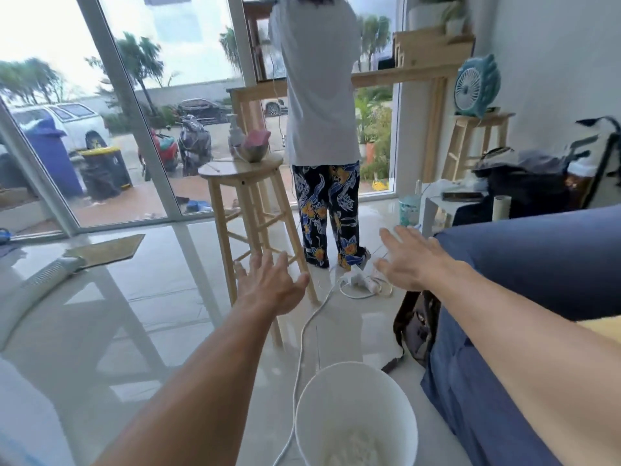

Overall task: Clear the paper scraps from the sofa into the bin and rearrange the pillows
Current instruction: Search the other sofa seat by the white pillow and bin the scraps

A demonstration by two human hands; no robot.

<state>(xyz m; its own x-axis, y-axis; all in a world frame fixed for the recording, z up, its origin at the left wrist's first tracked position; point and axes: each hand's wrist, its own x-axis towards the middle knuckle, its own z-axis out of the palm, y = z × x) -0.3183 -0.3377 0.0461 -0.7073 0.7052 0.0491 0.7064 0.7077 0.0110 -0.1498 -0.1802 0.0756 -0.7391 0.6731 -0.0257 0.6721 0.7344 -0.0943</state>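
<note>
A white round bin (356,395) stands on the tiled floor at the bottom middle, with white crumpled paper (353,447) inside it. The blue sofa (537,264) fills the right side; a yellow patch (601,326), perhaps a pillow, shows behind my right forearm. My left hand (268,284) reaches forward over the floor, fingers spread, holding nothing. My right hand (413,258) is stretched out beside the sofa's arm, fingers apart and empty. Both hands hover well above and beyond the bin.
A wooden stool (245,169) with a bowl and a pump bottle stands ahead. A person (319,129) stands at the glass wall, back turned. A white cable (302,334) and power strip lie on the floor. A dark bag (416,327) leans against the sofa.
</note>
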